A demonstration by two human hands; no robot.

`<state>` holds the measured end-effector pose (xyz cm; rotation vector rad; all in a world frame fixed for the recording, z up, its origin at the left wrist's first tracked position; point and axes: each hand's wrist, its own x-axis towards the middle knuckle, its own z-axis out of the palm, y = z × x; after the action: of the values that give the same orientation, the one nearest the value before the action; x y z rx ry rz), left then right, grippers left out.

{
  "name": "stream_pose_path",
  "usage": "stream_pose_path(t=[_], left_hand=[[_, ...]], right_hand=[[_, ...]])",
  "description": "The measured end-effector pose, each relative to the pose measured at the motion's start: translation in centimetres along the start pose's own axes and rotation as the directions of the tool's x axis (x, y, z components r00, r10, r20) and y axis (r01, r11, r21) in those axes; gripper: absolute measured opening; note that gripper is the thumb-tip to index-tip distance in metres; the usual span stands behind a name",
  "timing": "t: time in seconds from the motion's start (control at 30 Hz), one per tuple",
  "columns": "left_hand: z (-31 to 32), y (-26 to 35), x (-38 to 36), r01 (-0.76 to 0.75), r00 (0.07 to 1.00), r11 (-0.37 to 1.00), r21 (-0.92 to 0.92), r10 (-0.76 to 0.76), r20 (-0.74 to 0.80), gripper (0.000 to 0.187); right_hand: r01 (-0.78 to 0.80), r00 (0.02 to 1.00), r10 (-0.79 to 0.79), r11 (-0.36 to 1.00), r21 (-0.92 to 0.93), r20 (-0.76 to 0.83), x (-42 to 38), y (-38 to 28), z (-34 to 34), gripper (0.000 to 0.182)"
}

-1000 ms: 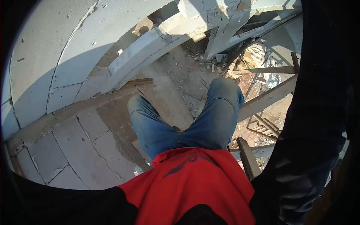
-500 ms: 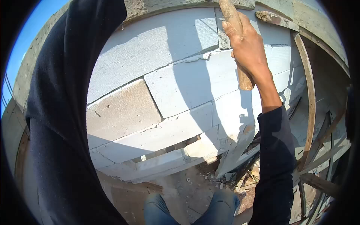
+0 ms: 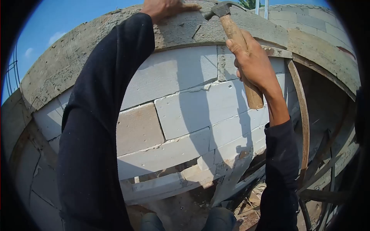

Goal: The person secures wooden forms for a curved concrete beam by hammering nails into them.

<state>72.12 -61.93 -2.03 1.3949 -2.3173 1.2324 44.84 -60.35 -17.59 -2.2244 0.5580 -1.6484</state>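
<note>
My right hand is wrapped round the wooden handle of a claw hammer. The hammer's dark metal head is raised at the top of the view, in front of the concrete beam. At the upper edge, my left hand is slightly blurred and partly cut off, close to the beam's top. Its fingers are closed, and a short tan stick-like piece sticks out from them toward the hammer head. I cannot make out exactly what that piece is.
Below the beam stands a wall of pale blocks with a gap near its foot. A wooden post rises at the right, beside a dark opening with leaning boards. Rubble and scraps lie low down. Another block wall stands behind.
The view has tilted up, bringing the hammer head, the beam's top and my left hand into sight. My right hand still grips the hammer.
</note>
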Motion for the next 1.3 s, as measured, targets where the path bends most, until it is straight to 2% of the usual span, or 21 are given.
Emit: stream_pose_path(t=[0.1,0.17,0.23,0.3,0.4,0.5,0.57,0.63,0.7,0.73,0.8,0.87,0.93,0.97,1.03,1.1,1.13,1.17,1.2,1.23,1.3], left_hand=[[0.2,-0.4,-0.1,-0.003,1.000,1.000,-0.007,0.003,0.004,0.048],[0.3,-0.8,-0.1,-0.005,1.000,1.000,-0.017,0.005,0.005,0.048],[0.4,-0.9,-0.1,-0.005,1.000,1.000,-0.022,0.005,0.008,0.048],[0.5,-0.8,0.0,-0.005,1.000,1.000,-0.029,0.005,0.008,0.048],[0.4,-0.3,0.1,-0.013,1.000,1.000,-0.024,0.013,0.008,0.048],[0.6,-0.2,0.0,-0.008,1.000,1.000,-0.029,0.008,-0.007,0.048],[0.5,-0.3,0.2,-0.010,1.000,1.000,-0.023,0.009,-0.012,0.048],[0.7,-0.4,0.1,-0.015,1.000,0.999,-0.030,0.015,-0.016,0.049],[0.9,-0.2,0.0,-0.014,1.000,0.999,-0.045,0.013,-0.016,0.049],[0.9,-0.2,0.2,-0.016,1.000,0.999,-0.050,0.015,-0.020,0.049],[0.6,0.1,0.6,-0.023,0.999,0.999,-0.044,0.022,-0.027,0.050],[0.5,0.0,0.4,-0.025,0.999,0.999,-0.048,0.023,-0.030,0.050],[0.7,0.0,0.2,-0.034,0.999,0.998,-0.049,0.032,-0.029,0.051],[0.7,-0.1,0.2,-0.038,0.999,0.998,-0.051,0.036,-0.028,0.051],[0.9,-0.2,0.1,-0.044,0.999,0.997,-0.064,0.042,-0.028,0.052],[1.1,0.1,0.0,-0.051,0.998,0.996,-0.078,0.049,-0.026,0.052],[1.1,0.5,0.1,-0.054,0.998,0.995,-0.081,0.053,-0.019,0.053],[1.1,0.8,0.3,-0.066,0.998,0.995,-0.075,0.065,-0.016,0.053],[0.5,0.9,0.8,-0.077,0.997,0.995,-0.057,0.075,-0.031,0.053],[-0.3,0.5,0.6,-0.066,0.997,0.997,-0.047,0.064,-0.041,0.054],[0.9,0.7,0.2,-0.074,0.997,0.994,-0.075,0.071,-0.033,0.055]], right_hand=[[0.184,0.923,-0.116,0.970,0.157,-0.366,-1.0,-2.6,-3.6,0.048],[0.444,0.647,-0.148,0.870,0.212,-0.748,-0.2,-3.7,-5.3,0.046],[0.515,0.600,-0.188,0.834,0.196,-0.778,0.8,-2.6,-4.4,0.045],[0.366,0.786,-0.338,0.929,-0.052,-0.518,0.7,1.3,-1.2,0.045],[0.391,0.870,-0.486,0.785,-0.480,-0.086,1.0,4.8,0.3,0.047],[0.110,0.937,-0.124,0.992,-0.059,-0.327,-1.0,-1.5,-3.4,0.054],[0.326,0.760,-0.145,0.928,0.180,-0.633,-0.2,-2.5,-5.6,0.041],[0.437,0.676,-0.143,0.868,0.236,-0.723,1.0,-1.9,-4.2,0.040],[0.323,0.772,-0.226,0.944,0.060,-0.594,0.7,0.0,-0.9,0.039],[0.298,0.846,-0.390,0.911,-0.284,-0.365,0.6,3.4,1.0,0.039],[0.316,0.887,-0.453,0.734,-0.602,-0.087,0.0,4.3,0.3,0.039],[0.050,0.961,-0.055,0.998,-0.026,-0.272,-2.0,-0.5,-2.5,0.044],[0.276,0.772,-0.080,0.935,0.221,-0.630,-1.7,-2.1,-5.6,0.038],[0.277,0.772,-0.080,0.935,0.221,-0.630,-1.0,-2.0,-6.2,0.038],[0.630,0.487,0.162,0.616,0.474,-0.858,0.6,-2.3,-6.5,0.039],[0.198,0.835,-0.088,0.969,0.148,-0.544,-0.5,0.5,-1.1,0.041],[0.096,0.966,-0.157,0.955,-0.281,-0.206,-1.3,2.8,1.3,0.044],[0.232,0.973,-0.201,0.800,-0.554,0.117,-2.1,4.9,3.8,0.047],[0.258,0.952,-0.086,0.740,-0.622,0.293,-3.0,4.0,5.2,0.049],[0.296,0.946,-0.128,0.715,-0.633,0.297,-2.2,3.2,4.4,0.049],[-0.073,0.997,0.074,0.996,0.044,-0.012,-4.0,0.7,1.7,0.046]])
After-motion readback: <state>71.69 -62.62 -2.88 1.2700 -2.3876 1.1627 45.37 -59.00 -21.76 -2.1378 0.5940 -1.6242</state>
